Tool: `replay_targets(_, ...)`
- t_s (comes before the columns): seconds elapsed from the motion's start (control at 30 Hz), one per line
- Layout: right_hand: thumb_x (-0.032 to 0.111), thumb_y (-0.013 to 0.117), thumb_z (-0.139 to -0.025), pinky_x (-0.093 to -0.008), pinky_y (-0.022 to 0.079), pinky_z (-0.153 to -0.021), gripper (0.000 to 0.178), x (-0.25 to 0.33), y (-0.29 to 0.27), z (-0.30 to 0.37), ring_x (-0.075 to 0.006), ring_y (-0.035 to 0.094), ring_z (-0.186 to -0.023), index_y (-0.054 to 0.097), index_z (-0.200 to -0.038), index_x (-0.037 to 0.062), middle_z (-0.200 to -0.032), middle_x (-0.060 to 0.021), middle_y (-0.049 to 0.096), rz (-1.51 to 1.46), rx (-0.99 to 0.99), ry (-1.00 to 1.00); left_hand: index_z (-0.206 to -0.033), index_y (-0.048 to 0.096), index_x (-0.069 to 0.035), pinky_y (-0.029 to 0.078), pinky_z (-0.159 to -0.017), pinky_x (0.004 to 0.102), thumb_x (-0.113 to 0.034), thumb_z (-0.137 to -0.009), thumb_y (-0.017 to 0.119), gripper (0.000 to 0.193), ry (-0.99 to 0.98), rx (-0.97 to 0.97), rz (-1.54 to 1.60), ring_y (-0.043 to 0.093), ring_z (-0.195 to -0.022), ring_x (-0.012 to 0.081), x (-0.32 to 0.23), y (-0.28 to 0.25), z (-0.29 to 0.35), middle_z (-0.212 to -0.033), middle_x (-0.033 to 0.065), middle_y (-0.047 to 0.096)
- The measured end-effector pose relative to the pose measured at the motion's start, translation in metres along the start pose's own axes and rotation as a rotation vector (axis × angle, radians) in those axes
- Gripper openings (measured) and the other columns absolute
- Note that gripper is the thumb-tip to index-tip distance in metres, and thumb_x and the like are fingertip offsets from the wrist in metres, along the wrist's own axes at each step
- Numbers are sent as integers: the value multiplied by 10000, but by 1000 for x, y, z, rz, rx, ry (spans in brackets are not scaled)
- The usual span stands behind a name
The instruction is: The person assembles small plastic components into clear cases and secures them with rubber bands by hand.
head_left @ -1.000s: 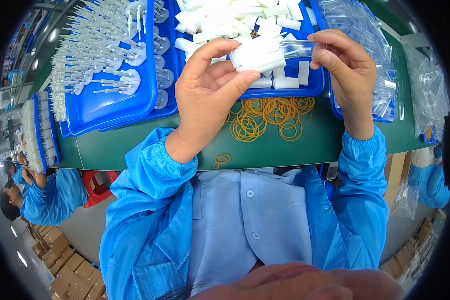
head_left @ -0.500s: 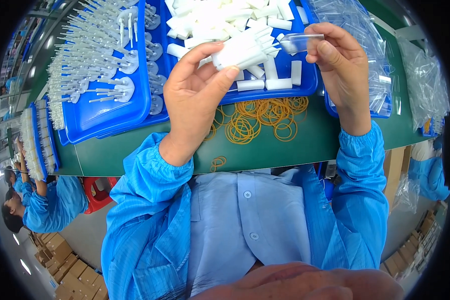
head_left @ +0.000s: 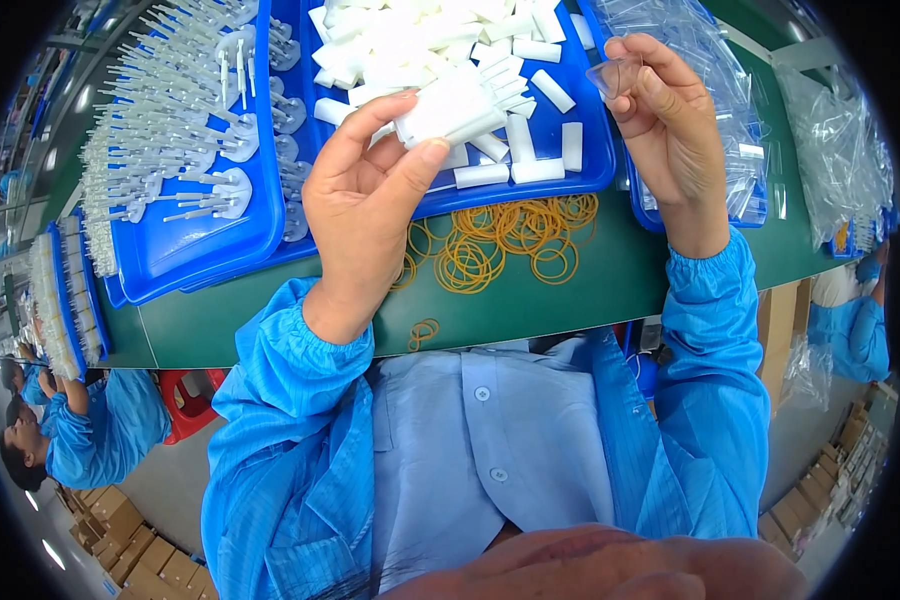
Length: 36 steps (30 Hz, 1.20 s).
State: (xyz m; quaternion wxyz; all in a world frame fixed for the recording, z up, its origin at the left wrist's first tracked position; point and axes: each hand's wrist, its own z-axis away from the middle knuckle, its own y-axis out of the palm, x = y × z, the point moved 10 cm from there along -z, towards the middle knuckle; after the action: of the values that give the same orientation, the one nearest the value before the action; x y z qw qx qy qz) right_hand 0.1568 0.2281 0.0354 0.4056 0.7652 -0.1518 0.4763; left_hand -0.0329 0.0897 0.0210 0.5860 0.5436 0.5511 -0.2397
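Observation:
My left hand (head_left: 365,190) grips a thick white piece (head_left: 450,105) between thumb and fingers. Several white prongs stick out from its far right end, toward my right hand. My right hand (head_left: 675,125) pinches a small clear plastic tube (head_left: 615,77), held tilted and apart from the prongs. Behind my left hand, a blue tray (head_left: 602,165) holds a heap of short white cylinders (head_left: 538,170). Clear plastic tubes (head_left: 670,45) fill another tray, partly hidden behind my right hand.
Yellow rubber bands (head_left: 472,262) lie on the green table (head_left: 570,310), with a few small ones (head_left: 423,332) near its front edge. At left, a blue tray (head_left: 200,245) holds white pronged pieces (head_left: 220,190). Clear bags (head_left: 835,150) lie at right. A co-worker (head_left: 110,420) sits at far left.
My right hand has turned the clear tube from nearly level to tilted, and the tube is now farther from the prongs. The whole view has shifted slightly. My left hand keeps its grip.

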Motion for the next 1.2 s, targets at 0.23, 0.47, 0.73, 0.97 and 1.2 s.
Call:
replay_targets(0.23,83,609,-896,-263,522,-791,283,10,9,3,-157,613,-868,599,-1159,-19,-1055,-136,638,141,4,-68,-1204,526,38,488,-892,296,66,-835,638,387,17,9,11,583,-1079,221,-3,3,2,-1174,180,581)
replay_targets(0.47,42,636,-866,-262,521,-769,266,16,20,8,-163,633,-802,621,-1119,-38,-938,-122,656,369,-41,-135,-1201,545,45,491,-861,279,44,-844,644,370,3,22,-21,600,-1044,206,-1,4,2,-1162,145,582)
replay_targets(0.73,35,635,-864,-270,537,-740,255,19,27,9,-170,640,-805,624,-1106,-43,-938,-127,657,388,23,-180,-1187,553,52,493,-854,279,20,-857,639,342,34,8,-22,604,-1032,194,-3,1,4,-1151,133,584)
replay_targets(0.97,36,641,-858,-266,533,-742,245,17,30,11,-167,644,-784,629,-1091,-41,-907,-119,662,479,11,-165,-1224,523,27,532,-843,333,-45,-906,584,332,-4,95,-26,610,-1021,230,0,9,4,-1171,161,567)
replay_targets(1.2,30,649,-849,-252,527,-728,239,22,37,13,-160,648,-784,638,-1079,-32,-904,-102,656,490,28,-192,-1192,574,8,577,-781,323,-115,-940,559,280,-111,23,106,604,-997,199,11,6,2,-1124,134,582)
